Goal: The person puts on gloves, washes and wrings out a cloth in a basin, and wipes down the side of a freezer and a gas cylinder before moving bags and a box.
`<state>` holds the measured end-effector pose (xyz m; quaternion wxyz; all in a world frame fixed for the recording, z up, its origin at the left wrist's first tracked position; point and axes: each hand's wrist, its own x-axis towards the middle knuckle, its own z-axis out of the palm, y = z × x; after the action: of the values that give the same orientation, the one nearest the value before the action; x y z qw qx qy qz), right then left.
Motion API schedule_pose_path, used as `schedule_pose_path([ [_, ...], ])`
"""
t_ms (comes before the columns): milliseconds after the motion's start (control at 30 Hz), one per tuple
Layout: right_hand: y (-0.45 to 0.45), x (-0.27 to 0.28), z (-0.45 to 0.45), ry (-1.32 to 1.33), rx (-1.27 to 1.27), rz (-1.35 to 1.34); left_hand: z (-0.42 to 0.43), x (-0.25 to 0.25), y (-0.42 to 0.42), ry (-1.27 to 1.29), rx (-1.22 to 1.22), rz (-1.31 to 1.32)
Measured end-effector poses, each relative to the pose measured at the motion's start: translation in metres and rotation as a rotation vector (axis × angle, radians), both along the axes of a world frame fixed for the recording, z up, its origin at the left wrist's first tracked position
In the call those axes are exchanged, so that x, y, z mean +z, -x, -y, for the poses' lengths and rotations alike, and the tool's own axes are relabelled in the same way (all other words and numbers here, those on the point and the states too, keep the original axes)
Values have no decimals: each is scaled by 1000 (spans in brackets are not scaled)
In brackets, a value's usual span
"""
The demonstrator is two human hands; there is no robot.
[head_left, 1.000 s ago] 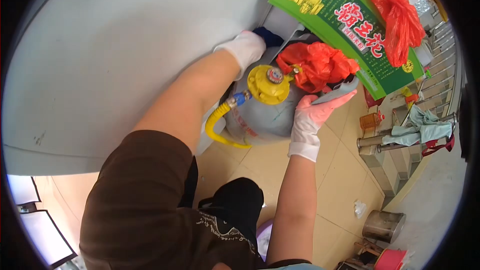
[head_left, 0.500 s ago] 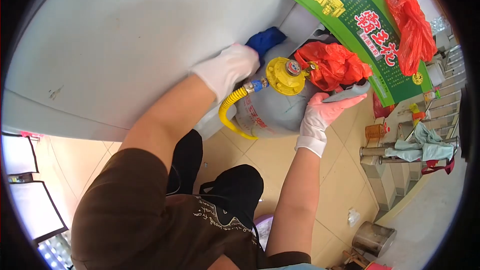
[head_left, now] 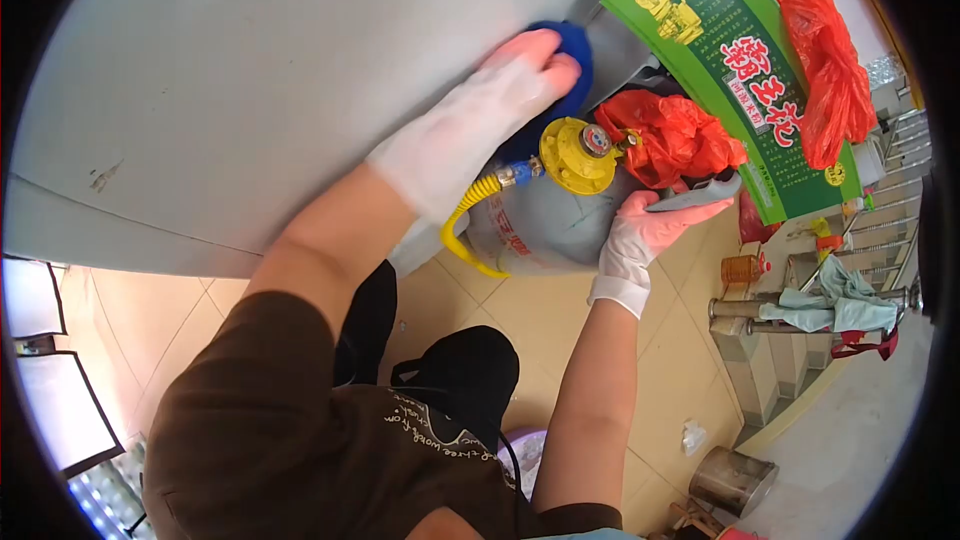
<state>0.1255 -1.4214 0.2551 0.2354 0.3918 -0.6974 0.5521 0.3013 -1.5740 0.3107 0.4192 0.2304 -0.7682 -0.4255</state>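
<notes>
My left hand, in a white and pink glove, is closed on a blue cloth. The cloth lies between the hand and a large pale grey panel, just behind a gas cylinder. On top of the cylinder sits a yellow regulator, joined to a yellow hose. A crumpled red plastic bag covers part of the cylinder's top. Gloved likewise, my right hand grips the cylinder's grey collar on the near right side, beneath the red bag.
The broad grey panel fills the upper left. A green carton with another red bag stands behind the cylinder. To the right are an oil bottle, a cloth-draped rail and a metal pot on the tiled floor.
My left hand has moved up and to the right across the panel with the blue cloth. The right hand stays on the collar. The view has shifted slightly.
</notes>
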Motion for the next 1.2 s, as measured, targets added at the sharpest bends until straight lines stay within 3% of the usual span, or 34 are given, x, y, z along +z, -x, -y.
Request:
schedule_pose_path([
  [33,3,-1,-1,-19,-3,8,20,-7,7,687,84,399],
  [133,9,-7,-3,-68,-45,-5,51,-46,63,586,-45,572],
  [200,5,-1,-4,-94,-80,-20,60,-63,85,-49,171,548],
  [367,9,-9,-3,-93,-23,-42,58,-65,70,-184,133,642],
  [467,14,-12,-3,-102,-61,-101,24,-59,28,-121,178,628],
  [567,16,-13,-3,-115,-95,-131,15,-90,-1,-148,118,591],
  [633,18,-14,-3,-140,-137,-153,-22,-68,-32,-165,73,531],
  [667,17,-12,-2,-144,-173,-193,-40,-47,-45,-261,77,641],
  [767,14,-12,-5,-175,-271,-266,-30,-130,-69,-462,-12,412],
  [833,15,-11,-4,-194,-334,-301,-46,-136,-93,101,313,529],
  [967,19,-13,-4,-167,-294,-252,-61,-96,-131,-166,244,453],
  [1033,7,-9,-10,-130,-288,-298,-70,-82,-147,-448,162,228],
  [1100,-12,-6,-32,-116,-52,-160,-73,-80,-171,-450,134,219],
  [1167,-65,-9,-62,206,201,186,-82,-86,-197,-136,145,267],
  [1200,-82,-15,-88,111,335,293,-92,-74,-209,-87,78,331],
])
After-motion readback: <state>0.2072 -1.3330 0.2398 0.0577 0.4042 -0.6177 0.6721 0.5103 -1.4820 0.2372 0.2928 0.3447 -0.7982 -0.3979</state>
